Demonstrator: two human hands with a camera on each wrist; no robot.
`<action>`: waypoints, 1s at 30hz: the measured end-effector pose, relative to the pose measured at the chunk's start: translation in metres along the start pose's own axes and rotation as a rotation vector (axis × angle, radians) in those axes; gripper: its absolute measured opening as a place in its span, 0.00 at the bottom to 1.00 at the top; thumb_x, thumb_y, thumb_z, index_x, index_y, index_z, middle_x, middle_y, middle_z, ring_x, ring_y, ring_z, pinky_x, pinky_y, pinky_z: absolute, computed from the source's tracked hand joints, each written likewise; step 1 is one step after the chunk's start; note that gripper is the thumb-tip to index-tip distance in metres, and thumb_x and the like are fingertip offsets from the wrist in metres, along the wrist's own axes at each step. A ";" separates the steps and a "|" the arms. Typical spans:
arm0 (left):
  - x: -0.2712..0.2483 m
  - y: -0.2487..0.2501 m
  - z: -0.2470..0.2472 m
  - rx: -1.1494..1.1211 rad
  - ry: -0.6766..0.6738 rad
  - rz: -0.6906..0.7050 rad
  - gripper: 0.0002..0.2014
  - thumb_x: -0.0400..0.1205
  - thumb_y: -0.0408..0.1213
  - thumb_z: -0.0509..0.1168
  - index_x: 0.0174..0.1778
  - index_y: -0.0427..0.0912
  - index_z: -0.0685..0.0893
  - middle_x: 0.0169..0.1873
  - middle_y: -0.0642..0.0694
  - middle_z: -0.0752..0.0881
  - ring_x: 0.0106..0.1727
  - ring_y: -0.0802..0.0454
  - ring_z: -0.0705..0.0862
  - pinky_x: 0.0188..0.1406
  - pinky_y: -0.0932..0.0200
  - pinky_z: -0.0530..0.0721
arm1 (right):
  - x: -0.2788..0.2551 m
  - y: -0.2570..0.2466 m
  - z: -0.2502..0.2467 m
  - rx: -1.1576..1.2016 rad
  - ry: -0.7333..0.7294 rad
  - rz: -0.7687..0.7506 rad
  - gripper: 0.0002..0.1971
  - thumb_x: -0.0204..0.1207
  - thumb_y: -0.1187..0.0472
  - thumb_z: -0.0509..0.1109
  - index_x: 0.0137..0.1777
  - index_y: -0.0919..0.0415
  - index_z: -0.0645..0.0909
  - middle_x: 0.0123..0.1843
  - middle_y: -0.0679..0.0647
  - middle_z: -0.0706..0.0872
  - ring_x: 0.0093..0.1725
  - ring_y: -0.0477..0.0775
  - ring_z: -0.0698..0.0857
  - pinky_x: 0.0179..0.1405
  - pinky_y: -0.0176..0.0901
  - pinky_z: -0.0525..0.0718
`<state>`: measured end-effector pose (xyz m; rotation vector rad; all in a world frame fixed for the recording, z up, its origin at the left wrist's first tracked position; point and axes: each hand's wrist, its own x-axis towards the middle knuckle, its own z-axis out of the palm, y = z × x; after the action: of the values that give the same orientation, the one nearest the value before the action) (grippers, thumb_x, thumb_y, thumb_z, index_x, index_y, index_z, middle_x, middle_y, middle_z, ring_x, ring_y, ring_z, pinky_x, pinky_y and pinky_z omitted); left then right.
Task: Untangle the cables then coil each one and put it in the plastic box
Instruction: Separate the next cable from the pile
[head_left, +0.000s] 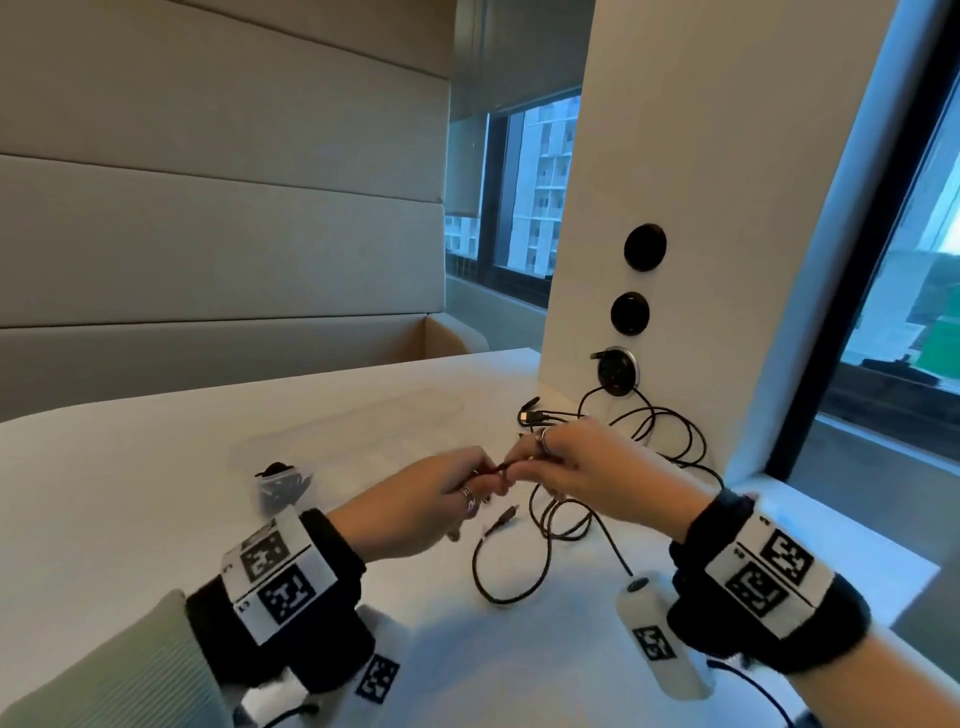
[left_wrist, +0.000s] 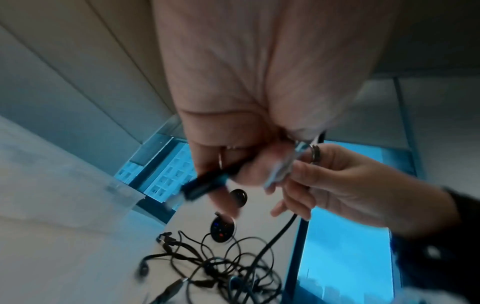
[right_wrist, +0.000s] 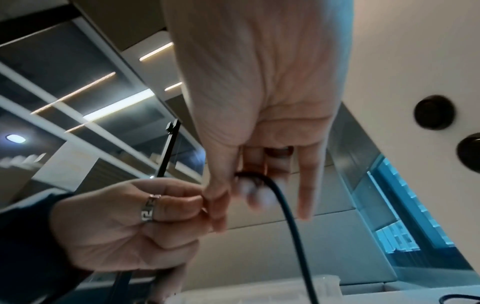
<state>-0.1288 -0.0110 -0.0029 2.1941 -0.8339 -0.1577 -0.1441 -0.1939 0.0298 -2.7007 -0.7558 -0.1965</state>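
Both hands meet at the middle of the head view, raised above the bench (head_left: 156, 493). The left hand (head_left: 415, 512) pinches a thin black cable (right_wrist: 291, 216) between thumb and curled fingers, and in the left wrist view a dark plug end (left_wrist: 202, 187) sticks out below its fingers. The right hand (head_left: 587, 467) pinches the same cable just beside it; from there the strand drops toward the tangle of cables (head_left: 623, 467), which lies on the bench at centre right of the head view, against the foot of a white pillar (head_left: 675, 234).

The cable looks light, limp and thin — it will likely sag and spring out of a coil unless each loop is pinned. The plug end seems the best place to hold: it is stiffer and thicker than the smooth cord, which may slip through the fingers. Pulling hard would probably tighten the knots, so feeding the free end back through the loops seems safer.

The clear plastic box (head_left: 363, 431) sits left of the tangle, past the left hand, with what looks like a dark bundle (head_left: 280, 480) at its near end. One strand seems to run up to a round socket (head_left: 618, 371) low on the pillar — if plugged in, it would hold the tangle back. A white cylinder (head_left: 660, 634) lies at the lower right.
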 end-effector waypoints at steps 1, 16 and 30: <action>0.001 0.001 -0.003 -0.128 0.042 -0.019 0.11 0.87 0.37 0.54 0.44 0.43 0.80 0.23 0.54 0.73 0.23 0.59 0.70 0.24 0.65 0.70 | 0.001 0.004 -0.002 0.067 0.053 -0.006 0.09 0.81 0.54 0.63 0.50 0.52 0.85 0.29 0.39 0.78 0.30 0.39 0.77 0.34 0.30 0.74; -0.003 -0.008 -0.025 -0.757 0.518 0.120 0.15 0.87 0.39 0.51 0.58 0.41 0.82 0.61 0.49 0.86 0.65 0.57 0.82 0.70 0.54 0.75 | -0.001 -0.025 0.035 0.103 0.001 -0.149 0.12 0.83 0.50 0.58 0.51 0.51 0.83 0.29 0.38 0.76 0.30 0.35 0.76 0.34 0.27 0.71; -0.017 0.019 -0.016 -0.922 0.109 0.089 0.19 0.79 0.44 0.55 0.41 0.34 0.86 0.21 0.49 0.74 0.15 0.60 0.61 0.17 0.70 0.61 | 0.013 -0.018 0.007 0.417 0.417 -0.089 0.08 0.76 0.49 0.62 0.43 0.44 0.82 0.32 0.29 0.83 0.36 0.30 0.81 0.41 0.22 0.73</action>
<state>-0.1466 -0.0003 0.0189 1.2861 -0.6164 -0.3044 -0.1424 -0.1711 0.0304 -2.1374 -0.6958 -0.5382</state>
